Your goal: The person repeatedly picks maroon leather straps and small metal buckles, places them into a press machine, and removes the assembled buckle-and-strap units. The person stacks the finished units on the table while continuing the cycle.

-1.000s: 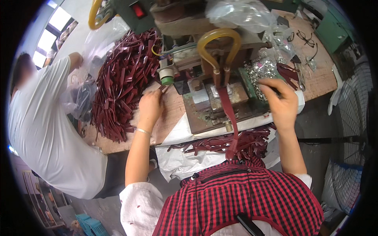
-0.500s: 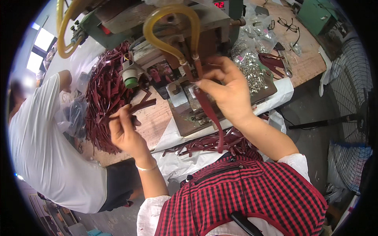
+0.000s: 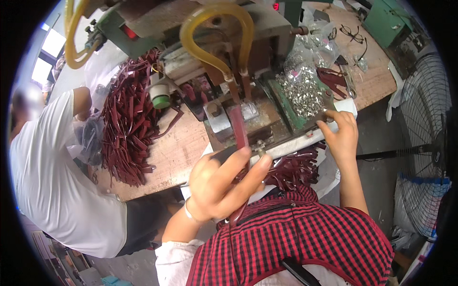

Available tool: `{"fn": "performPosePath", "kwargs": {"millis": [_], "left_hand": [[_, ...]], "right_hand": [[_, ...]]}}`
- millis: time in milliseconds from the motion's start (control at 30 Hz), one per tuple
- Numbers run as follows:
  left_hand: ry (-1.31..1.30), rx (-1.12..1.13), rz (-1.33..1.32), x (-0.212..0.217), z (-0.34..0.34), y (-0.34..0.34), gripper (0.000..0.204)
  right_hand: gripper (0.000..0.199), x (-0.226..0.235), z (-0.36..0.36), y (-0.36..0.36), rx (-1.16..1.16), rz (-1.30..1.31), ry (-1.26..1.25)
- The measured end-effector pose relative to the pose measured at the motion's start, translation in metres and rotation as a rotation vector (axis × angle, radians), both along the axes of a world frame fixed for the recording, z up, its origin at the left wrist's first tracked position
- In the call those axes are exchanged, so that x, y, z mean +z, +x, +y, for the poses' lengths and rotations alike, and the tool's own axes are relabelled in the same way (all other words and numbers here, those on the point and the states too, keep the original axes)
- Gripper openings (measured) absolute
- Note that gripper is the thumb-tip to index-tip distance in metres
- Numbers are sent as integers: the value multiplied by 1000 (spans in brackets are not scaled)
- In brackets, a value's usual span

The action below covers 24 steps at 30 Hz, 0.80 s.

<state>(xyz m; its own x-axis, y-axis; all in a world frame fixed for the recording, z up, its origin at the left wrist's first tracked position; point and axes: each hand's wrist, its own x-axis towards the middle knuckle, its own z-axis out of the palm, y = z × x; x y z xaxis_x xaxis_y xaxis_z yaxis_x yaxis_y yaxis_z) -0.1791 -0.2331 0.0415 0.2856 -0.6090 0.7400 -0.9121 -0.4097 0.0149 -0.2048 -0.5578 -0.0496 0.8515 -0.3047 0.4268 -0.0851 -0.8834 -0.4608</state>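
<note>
My left hand is in front of the machine, its fingers closed on a dark red strip. The strip's far end lies on the metal block under two copper-coloured prongs, and its other end hangs below the hand. At the right front edge of the machine base, my right hand has thumb and forefinger apart, with nothing visible between them. Beside its fingertips, small shiny metal pieces lie heaped in a green tray.
A big pile of dark red strips covers the table's left part; more strips lie below the front edge. A yellow hose loops over the machine. A person in white sits left; a fan stands right.
My right hand has let go of the strip and moved right, beside the metal pieces. My left hand has come from the pile to the machine front and now grips the strip there.
</note>
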Motion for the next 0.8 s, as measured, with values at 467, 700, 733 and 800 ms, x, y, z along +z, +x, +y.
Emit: {"fn": "performPosePath", "kwargs": {"millis": [467,700,733,800], "left_hand": [[-180,9,-120,-41,-31,27,26],[-266,60,-23,-42,-33,11,27],[-256,88,32,-39,-28,3,27],[-243,140,148,-32,-8,-15,26]], "right_hand": [[12,-12,16,90,108,-207,30],[9,-11,30,93,168,-219,-105],[9,-12,31,91,161,-231,-65],[9,-18,26,90,142,-248,5]]}}
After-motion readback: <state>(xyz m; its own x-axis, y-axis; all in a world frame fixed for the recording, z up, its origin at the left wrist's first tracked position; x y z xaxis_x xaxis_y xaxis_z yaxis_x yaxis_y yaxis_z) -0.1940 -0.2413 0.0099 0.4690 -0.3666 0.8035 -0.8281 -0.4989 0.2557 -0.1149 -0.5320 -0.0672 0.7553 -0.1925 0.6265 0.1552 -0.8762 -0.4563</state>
